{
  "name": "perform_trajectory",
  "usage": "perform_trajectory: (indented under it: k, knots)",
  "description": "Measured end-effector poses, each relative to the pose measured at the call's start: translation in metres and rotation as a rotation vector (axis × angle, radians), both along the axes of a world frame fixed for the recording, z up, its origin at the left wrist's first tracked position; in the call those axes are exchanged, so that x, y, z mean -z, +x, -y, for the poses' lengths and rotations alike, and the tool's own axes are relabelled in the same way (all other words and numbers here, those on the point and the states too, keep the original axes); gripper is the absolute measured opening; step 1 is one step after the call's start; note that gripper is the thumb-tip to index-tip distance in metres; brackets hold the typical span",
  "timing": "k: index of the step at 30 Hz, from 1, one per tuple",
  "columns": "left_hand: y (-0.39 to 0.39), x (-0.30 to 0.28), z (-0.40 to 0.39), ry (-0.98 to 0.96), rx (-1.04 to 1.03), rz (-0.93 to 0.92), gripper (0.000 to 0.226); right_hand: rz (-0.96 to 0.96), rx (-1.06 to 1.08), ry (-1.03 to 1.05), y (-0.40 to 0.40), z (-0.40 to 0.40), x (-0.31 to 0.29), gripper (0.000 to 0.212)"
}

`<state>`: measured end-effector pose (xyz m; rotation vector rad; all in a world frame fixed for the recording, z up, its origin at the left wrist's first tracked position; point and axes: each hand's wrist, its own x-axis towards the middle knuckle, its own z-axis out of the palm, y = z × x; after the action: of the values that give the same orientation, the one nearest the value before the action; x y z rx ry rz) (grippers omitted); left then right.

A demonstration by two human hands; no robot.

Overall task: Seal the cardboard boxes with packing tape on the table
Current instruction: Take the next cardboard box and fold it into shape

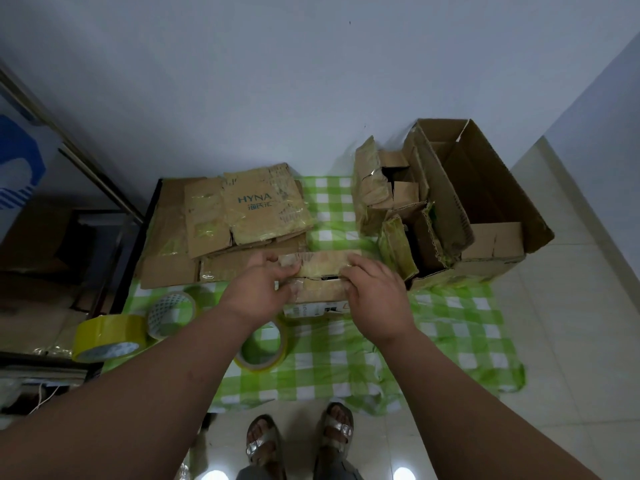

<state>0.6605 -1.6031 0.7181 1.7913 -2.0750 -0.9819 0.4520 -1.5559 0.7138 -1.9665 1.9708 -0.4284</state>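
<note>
gripping the small cardboard box (320,278) at mid-table, you are curling your left hand (258,292) round its left end and your right hand (375,292) round its right end; three tape rolls (110,336) are lying to its left on the green checked cloth (450,327)

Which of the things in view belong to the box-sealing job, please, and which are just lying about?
In use: small box, held by left hand and right hand; tape rolls.

Lying about: flattened cardboard; large open carton; checked cloth.
</note>
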Motion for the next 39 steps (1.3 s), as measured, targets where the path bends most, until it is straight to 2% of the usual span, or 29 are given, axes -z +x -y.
perform_trajectory:
  k: [3, 6, 8, 10, 13, 15, 17, 20, 24, 26, 31, 36, 39]
  knots:
    - [0.001, -0.003, 0.0, -0.053, 0.071, 0.106, 0.038, -0.077, 0.009, -0.012, 0.0, -0.004, 0.0, 0.04]
    - [0.003, -0.004, 0.0, -0.123, 0.164, 0.241, 0.038, -0.143, -0.001, 0.007, 0.0, -0.005, 0.002, 0.041]
    - [0.003, -0.003, 0.001, -0.122, 0.168, 0.25, 0.038, -0.163, -0.01, 0.011, 0.001, -0.008, 0.003, 0.047]
    - [0.001, 0.0, 0.002, -0.091, 0.136, 0.194, 0.037, -0.174, -0.019, 0.007, 0.001, -0.009, 0.003, 0.055]
    - [-0.001, 0.0, 0.005, 0.03, -0.04, -0.092, 0.037, -0.171, -0.029, 0.026, 0.001, -0.008, 0.001, 0.065]
    - [0.003, -0.001, 0.006, 0.074, -0.156, -0.266, 0.044, -0.159, -0.026, 0.028, 0.002, -0.008, 0.001, 0.065]
    - [0.011, -0.001, 0.003, 0.077, -0.263, -0.308, 0.047, -0.144, -0.011, 0.043, 0.004, -0.008, 0.001, 0.057]
    - [0.026, 0.009, -0.006, 0.057, -0.328, -0.113, 0.042, -0.136, 0.005, 0.069, 0.006, -0.009, 0.001, 0.049]
    - [0.038, 0.032, -0.021, 0.259, -0.122, 0.224, 0.045, -0.069, 0.109, 0.017, 0.015, -0.007, 0.003, 0.035]
    - [0.042, 0.041, -0.025, 0.287, -0.016, 0.343, 0.051, -0.023, 0.173, -0.031, 0.022, -0.006, 0.006, 0.03]
    - [0.044, 0.053, -0.028, 0.309, 0.108, 0.483, 0.045, 0.039, 0.243, -0.144, 0.029, -0.007, 0.015, 0.026]
    - [0.04, 0.052, -0.024, 0.236, 0.156, 0.645, 0.035, 0.053, 0.241, -0.123, 0.029, -0.008, 0.015, 0.029]
    - [0.039, 0.043, -0.023, 0.168, 0.18, 0.663, 0.03, 0.059, 0.227, -0.089, 0.028, -0.008, 0.011, 0.031]
